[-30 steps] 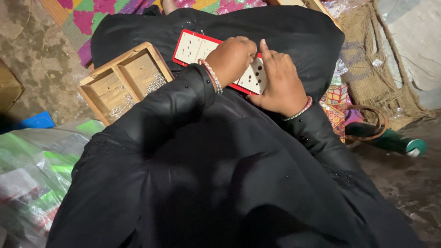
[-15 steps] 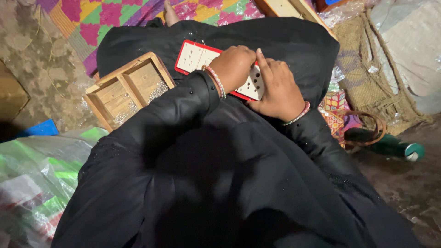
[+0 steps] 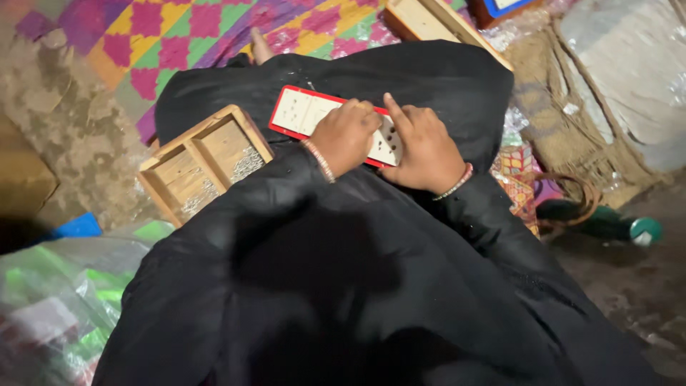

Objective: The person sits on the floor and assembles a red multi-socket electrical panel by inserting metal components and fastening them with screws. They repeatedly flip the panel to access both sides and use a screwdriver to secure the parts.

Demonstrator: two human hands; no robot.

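A white card with a red border [image 3: 304, 113] and rows of small dark dots lies across my lap on black cloth. My left hand [image 3: 346, 136] rests curled on the card's middle, fingertips pressed down on it; whether it pinches anything small is hidden. My right hand [image 3: 423, 146] grips the card's right end, with the index finger stretched out along the top. Both wrists wear thin beaded bangles. A wooden tray [image 3: 204, 161] with several compartments holding tiny shiny pieces sits just left of my left arm.
A checked pink, yellow and green mat [image 3: 207, 32] covers the floor ahead. Another wooden box [image 3: 436, 21] lies at the top. A woven sack [image 3: 572, 121] and a green bottle [image 3: 607, 223] are on the right. Plastic bags [image 3: 50, 300] lie bottom left.
The view has shifted slightly, so the lap and card sit lower in the picture. Both hands stay on the card with only small finger movement.
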